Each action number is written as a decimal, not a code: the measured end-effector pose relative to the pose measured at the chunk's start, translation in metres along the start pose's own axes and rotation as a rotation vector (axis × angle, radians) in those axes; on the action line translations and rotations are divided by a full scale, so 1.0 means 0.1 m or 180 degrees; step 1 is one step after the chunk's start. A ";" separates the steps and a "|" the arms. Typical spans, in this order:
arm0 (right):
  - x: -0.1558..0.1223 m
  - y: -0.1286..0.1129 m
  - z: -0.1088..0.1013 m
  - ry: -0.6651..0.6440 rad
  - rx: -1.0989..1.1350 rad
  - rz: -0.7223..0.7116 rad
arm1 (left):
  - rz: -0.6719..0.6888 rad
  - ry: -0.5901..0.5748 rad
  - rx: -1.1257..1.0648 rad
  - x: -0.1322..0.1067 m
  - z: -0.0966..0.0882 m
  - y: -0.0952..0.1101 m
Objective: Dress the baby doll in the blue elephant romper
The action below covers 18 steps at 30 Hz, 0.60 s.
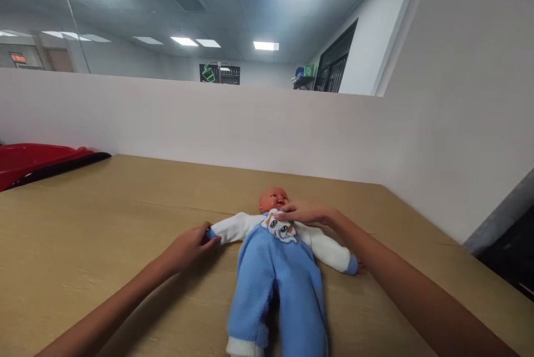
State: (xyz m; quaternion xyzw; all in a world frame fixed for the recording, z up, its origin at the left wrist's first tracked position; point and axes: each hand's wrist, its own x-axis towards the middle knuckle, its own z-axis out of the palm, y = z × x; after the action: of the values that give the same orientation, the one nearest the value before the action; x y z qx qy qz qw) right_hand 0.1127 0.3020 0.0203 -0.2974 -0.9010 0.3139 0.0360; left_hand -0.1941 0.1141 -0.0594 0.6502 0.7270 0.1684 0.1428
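A baby doll [273, 197] lies on its back, arms spread, its head toward the wall. It wears a blue and white fleece romper [267, 257] with an animal face on the chest. My left hand [194, 243] is closed around the blue cuff of the sleeve on the left, pinching it between thumb and fingers. Over the upper chest, just below the doll's chin, rests my right hand [302, 212], fingers stretched out and touching the romper's collar area. The other sleeve [329, 248] extends under my right forearm, with a small doll hand showing at its end.
The doll lies on a tan tabletop [104, 246]. A red basin-like object [37, 157] with a black edge stands at the far left. A white low wall [208, 123] with glass above borders the back, and another wall [459, 95] rises on the right.
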 end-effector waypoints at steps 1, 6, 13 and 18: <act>-0.09 0.06 -0.01 -0.0140 0.0228 -0.0120 | 0.0013 -0.0021 -0.0020 0.01 0.00 -0.01; -0.52 0.38 0.08 -0.0190 0.1483 -0.0272 | 0.0046 -0.0036 -0.0090 0.06 0.03 -0.04; -0.98 0.69 0.37 0.0259 0.0971 -0.0140 | 0.0153 -0.0039 0.0069 0.14 0.07 -0.17; -1.17 0.71 0.61 0.1450 0.0132 -0.0080 | 0.0254 -0.0042 0.0452 0.22 0.05 -0.20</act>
State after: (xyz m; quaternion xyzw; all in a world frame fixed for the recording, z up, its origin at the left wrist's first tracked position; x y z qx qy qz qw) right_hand 0.2302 0.2476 -0.0563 -0.3485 -0.8666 0.2565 0.2485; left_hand -0.2123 0.1342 -0.0726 0.6882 0.7097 0.1177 0.0943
